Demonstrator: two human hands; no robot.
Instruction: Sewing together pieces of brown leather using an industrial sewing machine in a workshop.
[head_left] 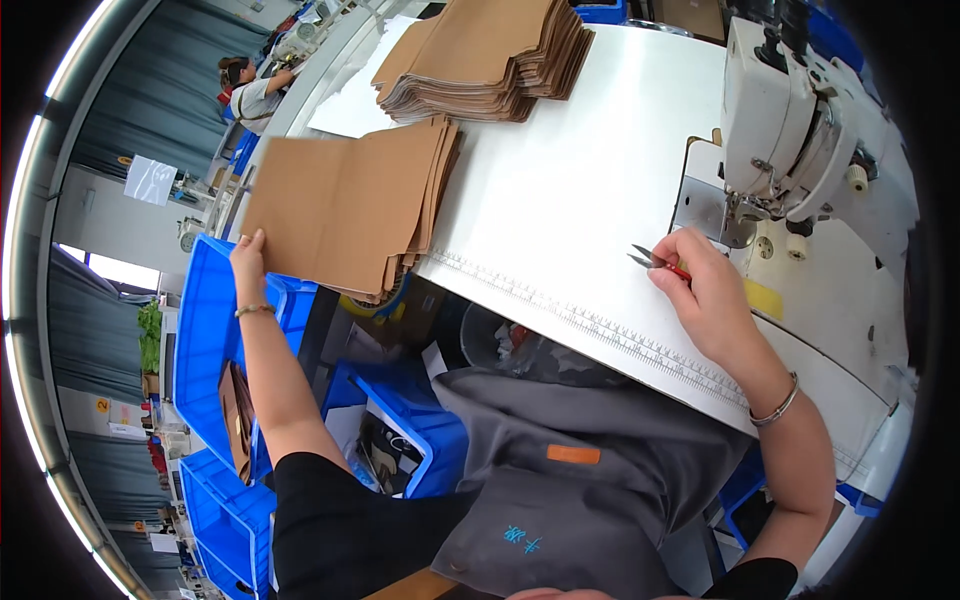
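Observation:
My left hand (250,262) grips the left corner of a brown, flat sheet piece (330,195) lying on a loose pile at the table's left edge. My right hand (690,280) is closed on small snips (660,262) with red handles and dark tips, over the white table just left of the white sewing machine (790,125). A taller stack of brown pieces (470,45) lies farther back.
The white table (580,180) has a printed ruler along its front edge. Blue bins (205,330) stand at left and below, some holding pieces. A round bucket (485,335) sits under the table. A co-worker (255,100) works at another station at upper left.

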